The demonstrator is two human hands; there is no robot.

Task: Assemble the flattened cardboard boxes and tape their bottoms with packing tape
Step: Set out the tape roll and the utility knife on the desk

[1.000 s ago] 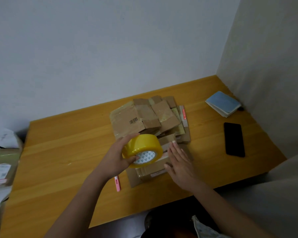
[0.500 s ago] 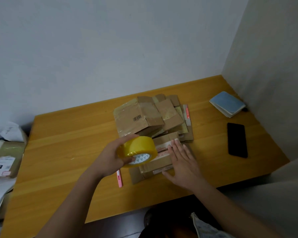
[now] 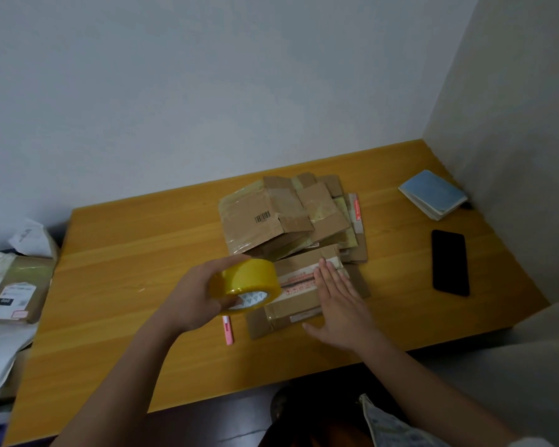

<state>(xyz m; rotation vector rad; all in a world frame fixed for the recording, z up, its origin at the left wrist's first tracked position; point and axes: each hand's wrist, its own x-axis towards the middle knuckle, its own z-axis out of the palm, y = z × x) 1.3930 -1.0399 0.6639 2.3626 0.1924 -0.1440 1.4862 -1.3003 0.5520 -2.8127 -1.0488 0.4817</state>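
The flattened cardboard box [image 3: 304,295] nearest the person lay at the front of the wooden table [image 3: 136,253], just before the pile of flattened boxes [image 3: 288,217]; the right hand [image 3: 336,304] rested flat on it, fingers straight and held together, thumb out to the side. The left hand [image 3: 200,295] gripped the yellow tape roll [image 3: 246,285], fingers curled over its rim and thumb at the core; over the past second the roll had drifted left and a little lower, uncovering more of the box's printed strip, while the right hand stayed pressing down. That suggested taping was being prepared rather than begun; no box looked assembled yet. A pink pen [image 3: 228,330] lay just left of the box; a black phone [image 3: 450,262] and a blue notebook [image 3: 433,195] lay well apart to the right.
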